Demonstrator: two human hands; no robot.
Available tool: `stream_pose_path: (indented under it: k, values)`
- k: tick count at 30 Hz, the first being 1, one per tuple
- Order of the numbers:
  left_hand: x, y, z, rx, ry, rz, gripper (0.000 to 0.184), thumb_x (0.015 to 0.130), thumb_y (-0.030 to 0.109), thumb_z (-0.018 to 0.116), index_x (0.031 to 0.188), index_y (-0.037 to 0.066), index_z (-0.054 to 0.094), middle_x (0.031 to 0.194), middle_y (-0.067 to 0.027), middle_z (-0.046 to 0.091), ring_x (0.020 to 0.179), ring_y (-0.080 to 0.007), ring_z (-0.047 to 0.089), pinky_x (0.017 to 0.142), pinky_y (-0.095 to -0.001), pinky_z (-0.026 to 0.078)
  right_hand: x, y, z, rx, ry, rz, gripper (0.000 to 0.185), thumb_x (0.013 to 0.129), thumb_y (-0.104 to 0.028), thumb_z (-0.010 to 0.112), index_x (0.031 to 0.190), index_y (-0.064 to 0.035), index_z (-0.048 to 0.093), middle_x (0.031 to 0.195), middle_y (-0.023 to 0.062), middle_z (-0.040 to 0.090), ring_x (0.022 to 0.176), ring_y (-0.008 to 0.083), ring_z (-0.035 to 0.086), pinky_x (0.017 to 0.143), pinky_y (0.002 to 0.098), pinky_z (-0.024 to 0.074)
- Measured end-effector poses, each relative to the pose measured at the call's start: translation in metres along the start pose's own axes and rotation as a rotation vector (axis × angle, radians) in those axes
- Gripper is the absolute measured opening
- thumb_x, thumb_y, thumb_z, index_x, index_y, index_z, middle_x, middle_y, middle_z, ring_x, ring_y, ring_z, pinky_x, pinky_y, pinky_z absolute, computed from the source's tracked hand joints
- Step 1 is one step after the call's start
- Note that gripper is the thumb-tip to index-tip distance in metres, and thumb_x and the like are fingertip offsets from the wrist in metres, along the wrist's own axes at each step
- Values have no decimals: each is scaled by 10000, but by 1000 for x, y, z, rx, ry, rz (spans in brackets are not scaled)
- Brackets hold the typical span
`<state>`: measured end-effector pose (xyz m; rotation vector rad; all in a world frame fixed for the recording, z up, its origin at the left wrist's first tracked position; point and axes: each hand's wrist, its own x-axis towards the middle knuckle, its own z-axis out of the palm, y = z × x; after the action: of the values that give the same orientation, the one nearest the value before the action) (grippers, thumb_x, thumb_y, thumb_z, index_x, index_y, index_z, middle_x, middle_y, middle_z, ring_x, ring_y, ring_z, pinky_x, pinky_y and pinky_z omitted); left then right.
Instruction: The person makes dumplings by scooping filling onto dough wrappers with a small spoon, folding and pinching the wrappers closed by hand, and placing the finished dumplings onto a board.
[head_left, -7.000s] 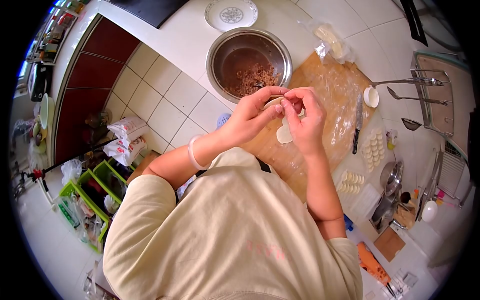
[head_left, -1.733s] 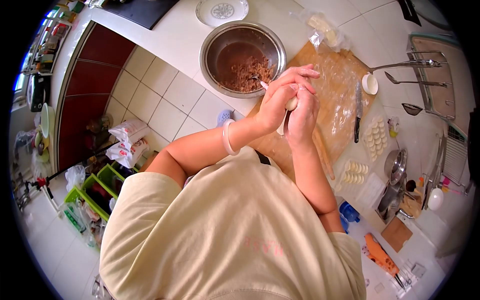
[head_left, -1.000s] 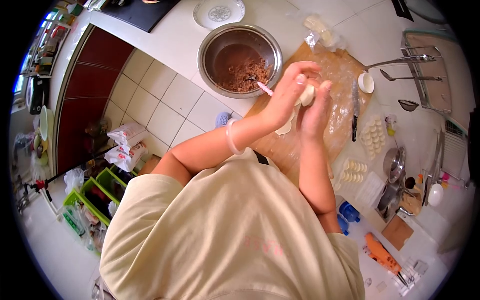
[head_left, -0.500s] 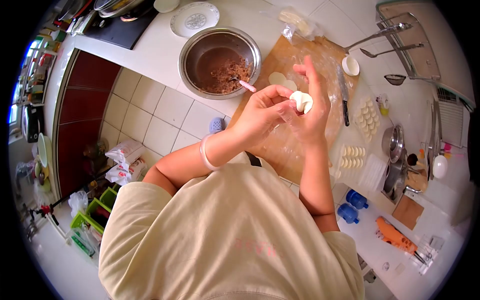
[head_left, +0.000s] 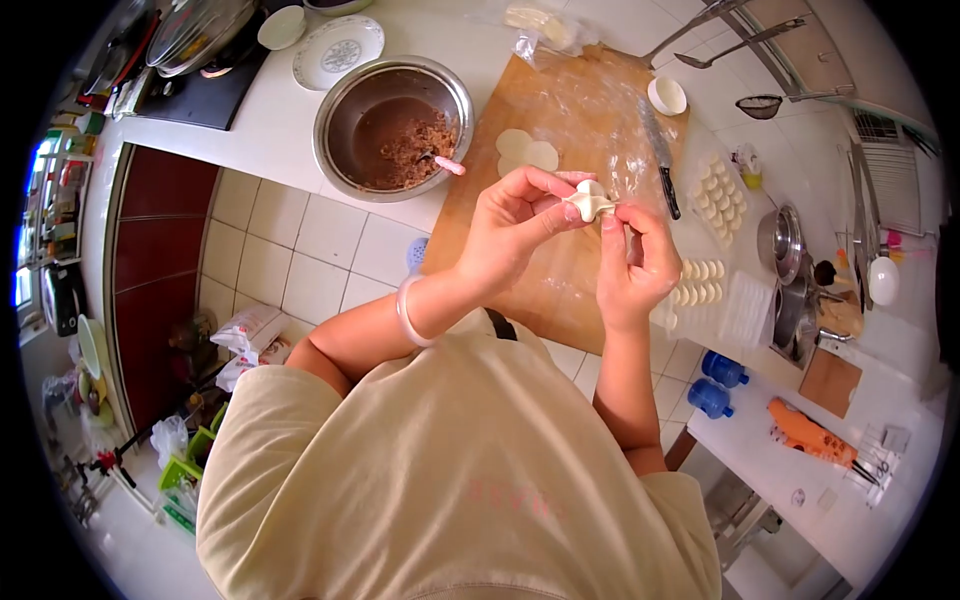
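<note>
A white dumpling point(head_left: 589, 201) is pinched between my two hands above the wooden board point(head_left: 480, 235). Thumb and fingers of my left hand point(head_left: 512, 222) close on its left side. On its right edge, the thumb and fingertips of my right hand point(head_left: 640, 262) press the dough. Its folded wrapper faces up, and any filling is hidden. Several round dough wrappers point(head_left: 515, 146) lie on the board just beyond my left hand. A steel bowl point(head_left: 328, 150) of brown minced filling point(head_left: 408, 150), with a pink-handled spoon point(head_left: 449, 165) in it, stands to the left.
At the board's right lies a knife point(head_left: 668, 190) near a small white bowl point(head_left: 667, 96). Trays of finished dumplings point(head_left: 719, 200) sit further right. A patterned plate point(head_left: 312, 68) is behind the steel bowl. Ladles point(head_left: 740, 45) hang at the upper right.
My right hand has turned and lowered, its raised fingers now curled in to pinch the dumpling's right edge. The dumpling's folds show more openly. The camera view has shifted slightly.
</note>
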<state>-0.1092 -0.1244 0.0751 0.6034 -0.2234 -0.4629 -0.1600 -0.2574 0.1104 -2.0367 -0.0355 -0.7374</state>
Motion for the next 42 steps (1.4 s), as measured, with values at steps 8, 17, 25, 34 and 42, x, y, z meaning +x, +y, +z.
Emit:
stream_pose_path:
  k: [8,17,25,34,42]
  values:
    - [-2,-12,8,228,-75,63,126,854,-60,613,969,-22,580,1172,-152,574,1073,-185,585,923,-317,500,24,-15,-32,-234,-157,-265,207,707,39,722,900,-11,670,824,80,591,737,220,559,608,301,458]
    - [-7,-29,1,354,-35,-55,111,873,-51,594,982,-35,578,1175,-161,579,1031,-193,601,905,-339,510,9,8,-34,-311,-247,-312,158,714,50,690,843,-9,620,842,92,566,724,253,542,600,349,454]
    - [-2,-88,-27,328,53,-288,100,889,-9,593,982,-36,564,1051,-131,622,998,-196,614,882,-343,532,-32,71,-50,42,-302,316,278,836,-99,671,1102,-22,657,956,103,614,813,176,602,652,279,497]
    - [20,-113,-56,359,271,-578,169,946,138,547,1049,4,544,1060,-108,613,1014,-239,624,899,-350,515,8,293,-59,114,8,855,176,867,-129,636,966,0,704,834,62,687,661,89,591,590,224,468]
    - [-46,-75,-104,342,451,-629,157,957,177,527,1039,47,560,1084,-103,619,1023,-231,623,886,-332,500,21,364,-51,-545,-184,394,159,810,-153,672,942,-76,716,893,105,655,762,226,624,703,322,499]
